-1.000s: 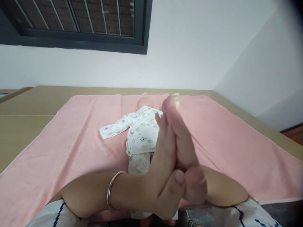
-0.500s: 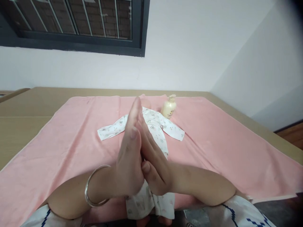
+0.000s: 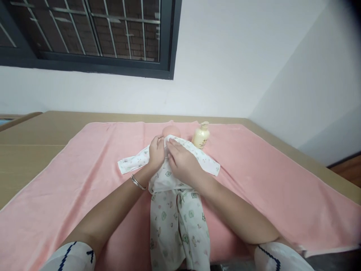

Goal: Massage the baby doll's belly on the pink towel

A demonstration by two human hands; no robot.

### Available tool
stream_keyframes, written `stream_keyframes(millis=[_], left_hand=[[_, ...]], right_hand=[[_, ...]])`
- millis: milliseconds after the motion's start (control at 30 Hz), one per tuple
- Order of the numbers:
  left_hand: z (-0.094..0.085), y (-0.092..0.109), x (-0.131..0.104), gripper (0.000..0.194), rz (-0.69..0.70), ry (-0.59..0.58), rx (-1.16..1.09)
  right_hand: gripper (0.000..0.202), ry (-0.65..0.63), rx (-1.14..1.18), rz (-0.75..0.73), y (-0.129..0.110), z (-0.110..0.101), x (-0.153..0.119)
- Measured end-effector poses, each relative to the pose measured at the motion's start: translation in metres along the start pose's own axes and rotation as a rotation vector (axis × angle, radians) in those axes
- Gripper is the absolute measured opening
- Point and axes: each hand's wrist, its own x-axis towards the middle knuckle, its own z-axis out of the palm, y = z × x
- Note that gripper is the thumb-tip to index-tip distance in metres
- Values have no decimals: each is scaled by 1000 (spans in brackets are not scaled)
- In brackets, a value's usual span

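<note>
A doll in a white printed baby top (image 3: 163,180) and matching baby trousers (image 3: 166,226) lies on its back, sleeves spread to both sides. Its smooth pinkish head (image 3: 171,130) shows beyond the collar, face not visible. My left hand (image 3: 157,150), with a silver bangle at the wrist, is closed with curled fingers at the neckline of the top. Across the chest beside it rests my right hand (image 3: 183,161), fingers stretched toward the collar and lying on the fabric. A narrow strip of the top shows between the hands. The left fingertips are partly hidden.
Under the doll a pink cloth (image 3: 93,177) covers much of the wooden surface (image 3: 31,158). A cream pump bottle (image 3: 200,135) stands just past the doll's right-side sleeve. Behind are a white wall (image 3: 214,67) and a dark-framed barred window (image 3: 169,49).
My hands were pressed palm to palm, raised above the doll. They have parted and moved forward and down onto the top's neckline and chest. The view has tilted slightly upward.
</note>
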Motion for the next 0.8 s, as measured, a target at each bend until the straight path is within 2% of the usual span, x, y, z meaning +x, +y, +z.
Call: stream_keyframes(millis=[133, 267, 367, 433, 533, 600, 667, 733, 800], left_hand=[[4, -17, -7, 23, 37, 20, 47], [2, -17, -7, 23, 69, 18, 115], [2, -17, -6, 22, 95, -2, 173], [2, -18, -6, 23, 107, -14, 196], [2, -20, -6, 23, 115, -17, 204], [2, -22, -6, 23, 115, -20, 201], [1, -24, -6, 22, 110, -24, 196], [1, -24, -6, 22, 110, -23, 195], [1, -24, -6, 22, 119, -21, 204]], right_hand=[[52, -88, -153, 52, 31, 25, 12], [46, -146, -10, -4, 66, 40, 22], [48, -160, 76, 57, 82, 41, 28], [53, -141, 1, 179, 77, 40, 27], [56, -88, -217, 324, 52, 42, 19], [54, -90, -277, 246, 37, 44, 13], [52, -131, -220, 82, 34, 46, 12], [51, -173, -103, -8, 45, 46, 16], [50, -180, -11, 47, 63, 45, 22]])
